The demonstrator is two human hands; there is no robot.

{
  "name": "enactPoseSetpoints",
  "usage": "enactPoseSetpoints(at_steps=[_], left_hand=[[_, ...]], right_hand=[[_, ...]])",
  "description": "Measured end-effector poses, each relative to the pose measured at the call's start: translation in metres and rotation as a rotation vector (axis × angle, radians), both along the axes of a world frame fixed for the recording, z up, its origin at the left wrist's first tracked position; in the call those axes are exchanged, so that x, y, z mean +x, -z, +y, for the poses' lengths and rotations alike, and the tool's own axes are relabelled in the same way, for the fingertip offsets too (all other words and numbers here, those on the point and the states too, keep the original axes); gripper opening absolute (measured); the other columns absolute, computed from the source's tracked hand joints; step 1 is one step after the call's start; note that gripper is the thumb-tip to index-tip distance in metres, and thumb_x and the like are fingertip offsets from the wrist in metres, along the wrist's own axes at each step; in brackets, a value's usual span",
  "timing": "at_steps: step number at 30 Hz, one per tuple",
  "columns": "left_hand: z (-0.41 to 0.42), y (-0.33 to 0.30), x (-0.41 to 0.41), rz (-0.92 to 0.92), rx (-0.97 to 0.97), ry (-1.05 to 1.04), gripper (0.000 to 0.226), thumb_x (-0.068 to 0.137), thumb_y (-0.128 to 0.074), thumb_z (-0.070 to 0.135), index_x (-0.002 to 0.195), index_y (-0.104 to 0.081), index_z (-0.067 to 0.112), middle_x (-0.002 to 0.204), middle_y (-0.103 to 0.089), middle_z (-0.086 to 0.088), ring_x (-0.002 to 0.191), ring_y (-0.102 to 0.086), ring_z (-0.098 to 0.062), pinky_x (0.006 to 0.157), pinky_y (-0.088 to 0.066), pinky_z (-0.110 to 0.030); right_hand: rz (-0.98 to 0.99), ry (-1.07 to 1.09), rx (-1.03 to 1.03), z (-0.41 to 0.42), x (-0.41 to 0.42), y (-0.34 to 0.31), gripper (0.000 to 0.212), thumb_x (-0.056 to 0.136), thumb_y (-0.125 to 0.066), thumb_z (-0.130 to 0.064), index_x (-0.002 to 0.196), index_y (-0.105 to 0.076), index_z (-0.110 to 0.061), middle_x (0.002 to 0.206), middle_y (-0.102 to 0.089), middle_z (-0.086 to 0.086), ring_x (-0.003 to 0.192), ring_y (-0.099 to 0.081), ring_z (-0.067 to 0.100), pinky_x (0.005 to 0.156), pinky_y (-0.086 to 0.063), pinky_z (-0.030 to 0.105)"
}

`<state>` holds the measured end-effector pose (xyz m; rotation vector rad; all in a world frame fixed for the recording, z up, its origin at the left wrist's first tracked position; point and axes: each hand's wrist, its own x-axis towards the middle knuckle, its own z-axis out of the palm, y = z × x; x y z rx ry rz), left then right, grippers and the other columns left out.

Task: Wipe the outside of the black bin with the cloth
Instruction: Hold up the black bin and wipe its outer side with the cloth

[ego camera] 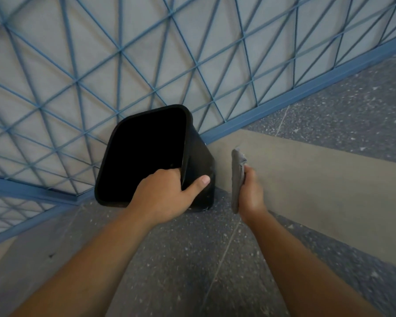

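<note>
A landing or corridor of a public or institutional building is suggested: a speckled terrazzo floor (192, 259) is crossed by a plain grey band (318, 175) and bounded by a blue metal lattice railing (114, 65).

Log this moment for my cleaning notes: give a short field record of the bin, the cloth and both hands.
bin: black bin, tilted, its open mouth facing the camera
left hand: left hand grips the bin's rim, fingers inside, thumb on the outer wall
cloth: grey cloth, folded, apart from the bin
right hand: right hand holds the cloth
contact cloth-bin: none
backdrop: blue lattice railing, speckled floor
</note>
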<state>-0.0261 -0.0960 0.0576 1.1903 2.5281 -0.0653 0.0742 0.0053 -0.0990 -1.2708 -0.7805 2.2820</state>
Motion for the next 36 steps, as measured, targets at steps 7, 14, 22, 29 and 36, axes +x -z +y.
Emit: enactPoseSetpoints(at_steps=[7,14,22,29,36], left_hand=[[0.0,-0.001,0.02,0.039,0.1,0.033,0.06,0.094,-0.02,0.064,0.067,-0.051,0.02,0.057,-0.054,0.0,0.057,-0.058,-0.022,0.064,-0.052,-0.043],[-0.005,0.007,0.017,0.002,0.159,0.062,0.057,0.097,-0.023,0.053,0.064,-0.052,0.017,0.054,-0.056,-0.004,0.051,-0.057,-0.022,0.058,-0.051,-0.043],[-0.01,0.008,0.014,-0.064,0.188,0.095,0.052,0.102,-0.035,0.044,0.058,-0.047,0.019,0.049,-0.049,0.002,0.044,-0.049,-0.016,0.051,-0.037,-0.031],[-0.011,0.008,0.011,-0.119,0.213,0.097,0.053,0.102,-0.035,0.043,0.06,-0.052,0.017,0.051,-0.053,0.0,0.047,-0.053,-0.015,0.052,-0.042,-0.032],[-0.01,0.007,0.013,-0.107,0.211,0.102,0.054,0.104,-0.034,0.042,0.058,-0.049,0.017,0.049,-0.05,0.001,0.044,-0.05,-0.014,0.05,-0.037,-0.031]], right_hand=[[0.132,-0.16,0.159,-0.042,-0.034,-0.002,0.099,0.084,-0.04,-0.071,0.167,-0.026,-0.02,0.176,-0.023,0.004,0.164,-0.02,0.02,0.137,-0.013,0.047],[0.108,-0.208,0.306,-0.035,-0.065,0.016,0.083,0.091,-0.026,-0.067,0.167,-0.015,-0.037,0.179,-0.003,-0.01,0.165,0.006,0.01,0.136,0.002,0.049],[0.179,-0.218,0.477,-0.073,-0.043,0.025,0.085,0.093,-0.031,-0.079,0.165,-0.013,-0.037,0.179,-0.006,-0.009,0.165,0.001,0.007,0.137,0.0,0.049],[0.089,-0.19,0.44,-0.061,-0.048,0.007,0.078,0.096,-0.022,-0.052,0.167,-0.009,-0.022,0.178,-0.003,-0.004,0.166,0.0,0.011,0.137,0.002,0.044],[0.088,-0.231,0.403,-0.05,-0.054,0.033,0.096,0.089,-0.028,-0.071,0.168,-0.004,-0.021,0.178,0.0,-0.007,0.166,0.001,0.011,0.137,0.0,0.047]])
